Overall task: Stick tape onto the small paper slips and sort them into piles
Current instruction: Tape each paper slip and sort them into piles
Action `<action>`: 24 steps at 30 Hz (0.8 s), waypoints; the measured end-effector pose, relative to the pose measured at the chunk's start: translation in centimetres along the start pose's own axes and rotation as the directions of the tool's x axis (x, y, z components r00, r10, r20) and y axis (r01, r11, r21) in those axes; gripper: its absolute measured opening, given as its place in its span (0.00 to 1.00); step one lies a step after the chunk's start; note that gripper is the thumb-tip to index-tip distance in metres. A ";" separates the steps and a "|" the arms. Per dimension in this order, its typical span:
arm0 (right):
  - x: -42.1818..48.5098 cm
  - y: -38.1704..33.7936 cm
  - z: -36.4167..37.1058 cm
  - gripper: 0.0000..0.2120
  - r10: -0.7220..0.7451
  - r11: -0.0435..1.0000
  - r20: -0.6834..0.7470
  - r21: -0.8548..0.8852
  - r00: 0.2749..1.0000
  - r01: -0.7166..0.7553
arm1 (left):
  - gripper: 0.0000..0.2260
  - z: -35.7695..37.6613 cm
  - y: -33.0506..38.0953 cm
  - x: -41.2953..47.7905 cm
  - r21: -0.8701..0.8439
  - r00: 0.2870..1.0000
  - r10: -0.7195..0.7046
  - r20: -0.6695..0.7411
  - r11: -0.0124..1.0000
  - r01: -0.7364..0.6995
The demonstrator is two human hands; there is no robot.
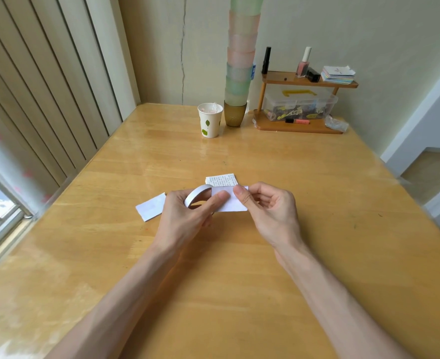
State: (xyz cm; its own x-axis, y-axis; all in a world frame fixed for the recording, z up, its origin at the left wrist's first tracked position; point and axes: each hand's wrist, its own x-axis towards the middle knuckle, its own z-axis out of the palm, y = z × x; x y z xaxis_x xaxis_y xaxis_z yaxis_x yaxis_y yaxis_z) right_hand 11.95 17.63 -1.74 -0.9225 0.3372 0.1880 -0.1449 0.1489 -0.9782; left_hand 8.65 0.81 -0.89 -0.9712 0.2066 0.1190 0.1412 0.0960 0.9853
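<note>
Left hand (185, 216) grips the tape roll (197, 195), right hand (268, 211) pinches a paper slip (233, 205). Paper cup (210, 123) has crumpled scraps in it, clear plastic box (300, 106) holds colourful bits.

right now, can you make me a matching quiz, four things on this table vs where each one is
Things
1. tape roll
2. held slip
3. printed slips
4. paper cup

Places
a. far end of the table, beside the stack of cups
b. pinched by the right hand
c. lying on the table just behind both hands
d. gripped in the left hand

Pairs: 1-d, 2-b, 3-c, 4-a
</note>
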 end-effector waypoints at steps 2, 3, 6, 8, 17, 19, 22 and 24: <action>0.0 0.1 0.0 0.14 -0.012 1.000 0.015 0.006 1.000 0.012 | 0.20 0.0 -0.2 0.1 -0.048 1.000 0.015 -0.019 0.999 -0.016; -0.1 0.0 0.0 0.14 -0.009 1.000 0.023 0.013 1.000 0.009 | 0.21 -0.1 -0.3 0.2 -0.053 1.000 0.020 -0.023 0.998 -0.021; -0.1 -0.1 0.0 0.12 0.039 0.997 0.021 0.061 0.999 -0.040 | 0.23 -0.3 -0.3 0.2 -0.064 1.000 0.022 -0.014 0.998 -0.023; -0.1 -0.1 0.0 0.11 0.035 0.997 0.003 0.067 0.999 -0.035 | 0.22 -0.2 -0.2 0.1 -0.071 1.000 0.012 -0.012 0.997 -0.013; 0.0 -0.2 0.0 0.15 -0.042 0.997 -0.035 0.068 0.999 0.044 | 0.20 -0.2 0.1 0.3 -0.138 0.999 -0.051 -0.018 0.989 0.048; -0.1 -0.3 0.0 0.15 0.018 0.993 -0.005 0.119 1.000 -0.017 | 0.18 -0.3 0.2 0.3 -0.172 0.998 -0.052 -0.023 0.984 0.047; -0.3 -0.3 0.2 0.16 0.070 0.981 0.073 0.173 0.995 -0.082 | 0.14 -0.2 0.3 0.2 -0.193 0.999 -0.032 -0.020 0.981 0.028; -0.5 -0.2 0.5 0.12 0.077 0.982 0.110 0.166 0.991 -0.095 | 0.14 -0.1 0.2 0.2 -0.193 1.000 -0.020 -0.006 0.981 0.018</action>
State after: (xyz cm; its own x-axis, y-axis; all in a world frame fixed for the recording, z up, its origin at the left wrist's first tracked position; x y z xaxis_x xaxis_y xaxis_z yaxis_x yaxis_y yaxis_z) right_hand 12.27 16.96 -1.65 -0.9647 0.2431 0.1010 -0.1140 -0.0400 -0.9927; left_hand 8.49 0.78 -0.65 -0.9748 0.1991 0.1005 0.0838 -0.0903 0.9924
